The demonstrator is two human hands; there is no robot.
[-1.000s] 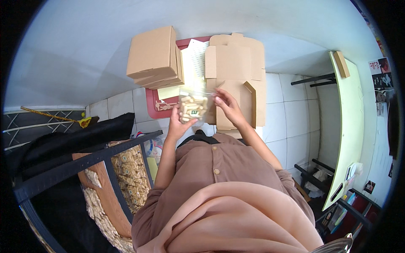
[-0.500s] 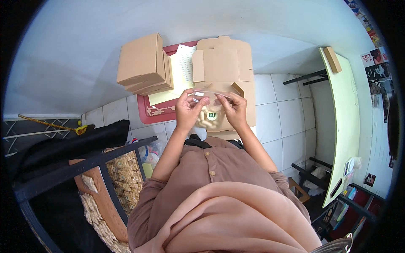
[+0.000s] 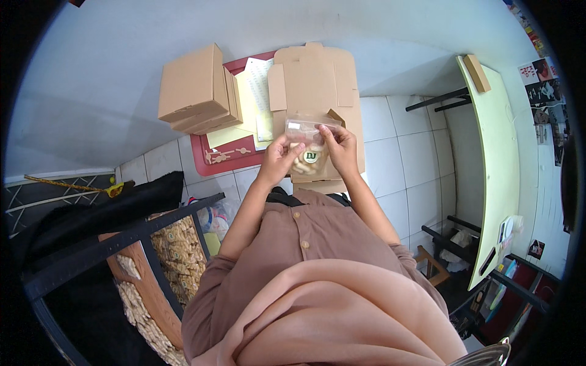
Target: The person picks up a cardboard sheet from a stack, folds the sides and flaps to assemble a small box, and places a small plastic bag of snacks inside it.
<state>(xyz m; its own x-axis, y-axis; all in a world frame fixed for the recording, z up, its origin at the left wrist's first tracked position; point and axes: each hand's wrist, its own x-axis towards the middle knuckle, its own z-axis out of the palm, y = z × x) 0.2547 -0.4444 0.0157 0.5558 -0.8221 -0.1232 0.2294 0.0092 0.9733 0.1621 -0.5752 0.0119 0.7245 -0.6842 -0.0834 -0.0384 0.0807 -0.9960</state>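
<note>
Between my hands, above an unfolded cardboard box [image 3: 312, 73], is a clear zip bag [image 3: 300, 129] partly filled with pale, finger-shaped snacks and bearing a round white label with green print. My left hand [image 3: 280, 160] grips its left side, thumb over the front. At the upper right edge, my right hand [image 3: 340, 146] pinches the plastic near the zip strip. The bag hangs upright. Fingers behind it are partly hidden.
A stack of cardboard boxes [image 3: 194, 84] stands at left on a red table [image 3: 203, 163] beside printed sheets [image 3: 261, 91]. Lower left, a dark metal frame [image 3: 122, 238] borders many snack bags [image 3: 177, 256]. A pale green tabletop [image 3: 497, 152] stands at right.
My left hand has shifted from the bag's top edge down to its side. My right hand stays near the top. The bag's zip end now stands up more fully.
</note>
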